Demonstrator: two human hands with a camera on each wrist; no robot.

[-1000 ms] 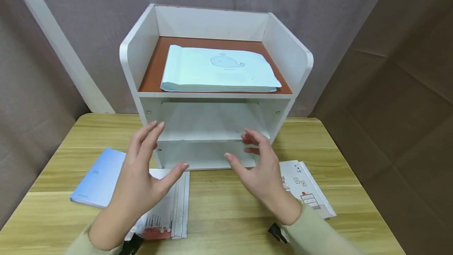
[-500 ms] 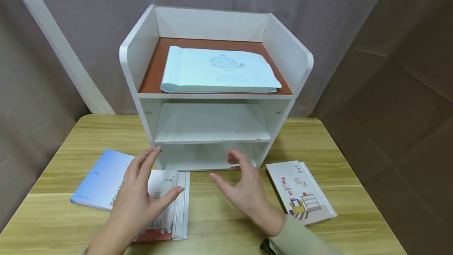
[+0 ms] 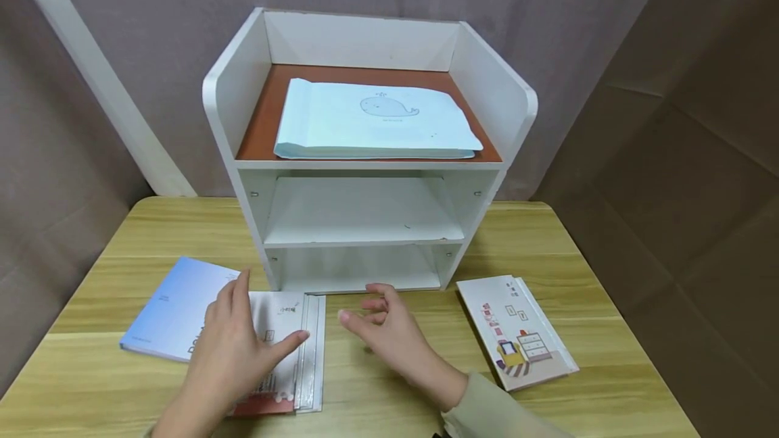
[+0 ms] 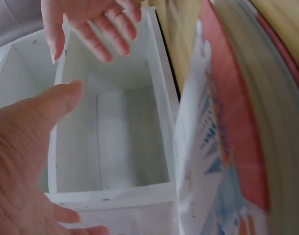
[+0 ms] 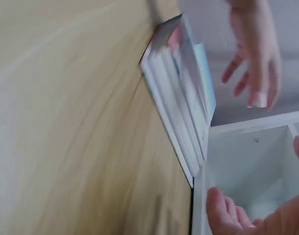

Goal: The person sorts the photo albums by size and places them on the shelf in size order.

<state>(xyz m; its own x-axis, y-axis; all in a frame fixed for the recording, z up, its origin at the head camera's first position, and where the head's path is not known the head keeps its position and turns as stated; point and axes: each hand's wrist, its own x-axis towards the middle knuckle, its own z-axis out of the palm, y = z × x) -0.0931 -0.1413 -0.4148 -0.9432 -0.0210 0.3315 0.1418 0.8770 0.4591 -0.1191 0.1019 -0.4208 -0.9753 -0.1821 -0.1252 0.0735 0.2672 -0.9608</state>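
My left hand [image 3: 228, 340] hovers over a white book with a red lower edge [image 3: 282, 350], thumb spread from raised fingers and nothing held. Part of that book is hidden beneath the hand. In the left wrist view, its thick pages and red cover [image 4: 237, 127] stand close on the right. To its right, my right hand [image 3: 395, 347] hangs above the table, fingers loosely bent and holding nothing. The right wrist view has the book pile [image 5: 174, 107] lying on the table, with the left hand [image 5: 260, 58] above it. A blue book [image 3: 164, 309] lies left of the white one.
Behind the hands stands a white shelf unit [image 3: 365, 242] with two lower compartments. A pale book with a whale drawing [image 3: 365, 124] lies on its brown top. Another illustrated book [image 3: 517, 330] lies at the right of the wooden table [image 3: 608, 370]. Grey curtain hangs behind.
Both hands have come down from in front of the shelf. The right hand has moved left toward the white book, uncovering the right-hand book. The books have not moved.
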